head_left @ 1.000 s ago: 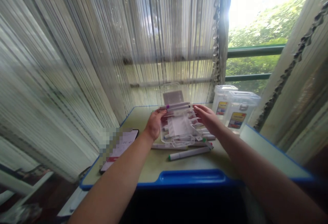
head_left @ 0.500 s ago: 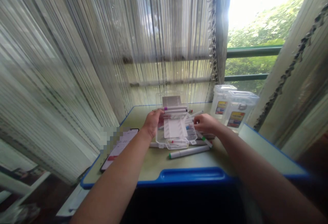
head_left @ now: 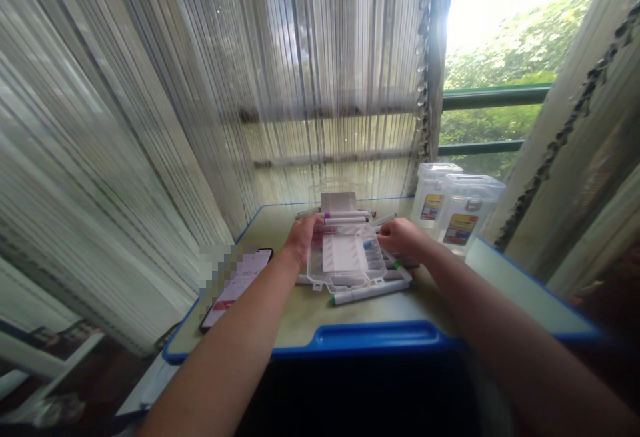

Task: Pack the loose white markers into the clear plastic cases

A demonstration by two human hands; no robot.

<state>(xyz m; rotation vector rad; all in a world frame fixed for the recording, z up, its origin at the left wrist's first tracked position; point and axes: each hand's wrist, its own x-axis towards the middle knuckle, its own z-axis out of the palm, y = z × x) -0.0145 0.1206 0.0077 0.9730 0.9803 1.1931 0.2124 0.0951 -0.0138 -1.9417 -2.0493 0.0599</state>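
A clear plastic marker case (head_left: 315, 270) lies open on the small table, its lid raised at the back. White markers (head_left: 346, 216) with coloured ends lie across its far part, one showing a purple band. My left hand (head_left: 302, 237) grips the case's left side, its thumb beside those markers. At the right edge of the case, my right hand (head_left: 399, 236) is closed with curled fingers; what they hold is hidden. Around and beneath the case are several loose markers, among them a green-ended marker (head_left: 370, 292) in front.
Two clear lidded containers (head_left: 467, 207) with labels stand at the back right. A phone (head_left: 235, 294) lies at the left of the table. The table's blue front edge (head_left: 375, 337) has a shallow groove. String curtains (head_left: 330, 90) hang behind.
The white marker piece seen slanting from my right fingers over the case no longer shows there. My left hand stays at the case's left side. The whole view has shifted slightly.
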